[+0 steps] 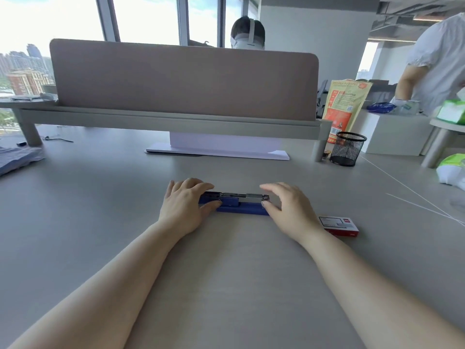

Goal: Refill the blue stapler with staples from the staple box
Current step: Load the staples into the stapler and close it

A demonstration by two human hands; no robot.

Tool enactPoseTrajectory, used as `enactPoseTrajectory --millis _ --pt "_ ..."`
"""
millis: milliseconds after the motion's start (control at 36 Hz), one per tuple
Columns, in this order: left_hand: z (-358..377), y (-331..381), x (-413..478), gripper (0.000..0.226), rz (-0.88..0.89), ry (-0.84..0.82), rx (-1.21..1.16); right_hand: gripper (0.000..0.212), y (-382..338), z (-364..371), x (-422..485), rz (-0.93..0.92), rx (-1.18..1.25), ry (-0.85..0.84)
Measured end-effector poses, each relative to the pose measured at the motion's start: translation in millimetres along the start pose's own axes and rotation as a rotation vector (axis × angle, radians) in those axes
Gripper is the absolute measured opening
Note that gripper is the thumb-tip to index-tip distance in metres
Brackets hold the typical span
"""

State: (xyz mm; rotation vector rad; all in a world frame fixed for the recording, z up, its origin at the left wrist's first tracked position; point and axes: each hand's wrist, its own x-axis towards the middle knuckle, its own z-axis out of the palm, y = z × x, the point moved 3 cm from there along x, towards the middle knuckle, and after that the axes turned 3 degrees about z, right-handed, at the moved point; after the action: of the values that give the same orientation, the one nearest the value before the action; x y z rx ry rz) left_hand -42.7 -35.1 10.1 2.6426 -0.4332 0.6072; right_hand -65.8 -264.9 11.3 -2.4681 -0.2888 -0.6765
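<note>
The blue stapler (239, 205) lies across the grey desk (226, 273) in front of me, folded open so its metal staple channel faces up. My left hand (185, 205) grips the stapler's left end between thumb and fingers. My right hand (289, 210) curls around its right end, thumb against the blue base and fingers spread above the metal tip. The red and white staple box (339, 225) rests flat on the desk just right of my right wrist, partly hidden by it; whether it is open I cannot tell.
A beige divider panel (183, 79) on a raised shelf crosses the desk's far side, with a white stand (219, 149) below it. A black mesh pen cup (348, 149) and an orange bag (344, 107) stand at the back right. Two other persons are beyond.
</note>
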Motion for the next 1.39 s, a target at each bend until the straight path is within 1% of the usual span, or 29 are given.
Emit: enactPoseTrajectory --millis 83,139,194,250,306,389,472,556,639,694,778,833,889,1000,1111,1222,1278,1389 --pt "-3.8 -13.7 -3.8 0.074 -0.141 -0.114 0.056 0.041 11.0 2.7 0.6 0.170 0.161 -0.063" --pt "-4.9 -23.8 -6.9 0.090 -0.267 -0.195 0.056 0.045 15.7 6.0 1.9 0.248 0.180 -0.101" --pt "-5.6 -30.6 -8.2 0.099 -0.359 -0.226 0.024 0.046 17.9 8.7 2.9 0.288 0.171 -0.127" --pt "-6.7 -32.8 -7.4 0.100 -0.380 -0.216 0.002 0.044 18.4 10.4 3.4 0.308 0.159 -0.141" --pt "-8.4 -34.1 -6.9 0.094 -0.383 -0.171 -0.038 0.037 18.8 11.5 3.6 0.309 0.151 -0.143" --pt "-11.4 -38.4 -6.7 0.083 -0.406 -0.069 -0.162 0.026 18.5 11.3 4.5 0.295 0.140 -0.143" --pt "-16.6 -36.3 -6.4 0.080 -0.385 0.044 -0.268 0.018 18.2 10.3 4.9 0.293 0.154 -0.143" --pt "-23.1 -26.7 -4.4 0.077 -0.284 0.197 -0.388 0.013 17.8 9.9 5.0 0.291 0.169 -0.143" --pt "-29.9 -13.7 -0.5 0.075 -0.202 0.344 -0.535 0.014 17.5 9.4 5.1 0.298 0.203 -0.145" --pt "-32.0 -1.6 1.8 0.075 -0.148 0.380 -0.638 0.018 17.1 8.9 5.2 0.306 0.225 -0.152" --pt "-26.7 19.1 3.0 0.072 -0.032 0.311 -0.735 0.027 16.4 8.2 4.9 0.341 0.256 -0.167" --pt "-19.0 29.8 1.6 0.070 0.034 0.228 -0.681 0.032 16.5 6.4 4.3 0.372 0.310 -0.161" --pt "-13.3 36.8 0.0 0.069 0.077 0.158 -0.608 0.034 17.1 2.2 3.9 0.418 0.396 -0.119" --pt "-9.9 46.8 -2.7 0.073 0.157 0.056 -0.554 0.027 20.2 -4.0 4.0 0.468 0.516 -0.020" --pt "-0.7 51.5 -6.6 0.070 0.259 -0.060 -0.457 0.025 23.5 -2.8 5.3 0.474 0.574 0.014" --pt "17.5 46.9 -10.8 0.065 0.328 -0.228 -0.157 0.032 23.7 -4.1 5.3 0.475 0.605 0.041" --pt "19.4 45.9 -10.9 0.064 0.349 -0.222 -0.093 0.033 24.3 -3.7 5.4 0.477 0.610 0.048" --pt "15.3 47.0 -9.2 0.069 0.350 -0.130 -0.055 0.033 22.4 -2.3 5.6 0.454 0.601 0.035"
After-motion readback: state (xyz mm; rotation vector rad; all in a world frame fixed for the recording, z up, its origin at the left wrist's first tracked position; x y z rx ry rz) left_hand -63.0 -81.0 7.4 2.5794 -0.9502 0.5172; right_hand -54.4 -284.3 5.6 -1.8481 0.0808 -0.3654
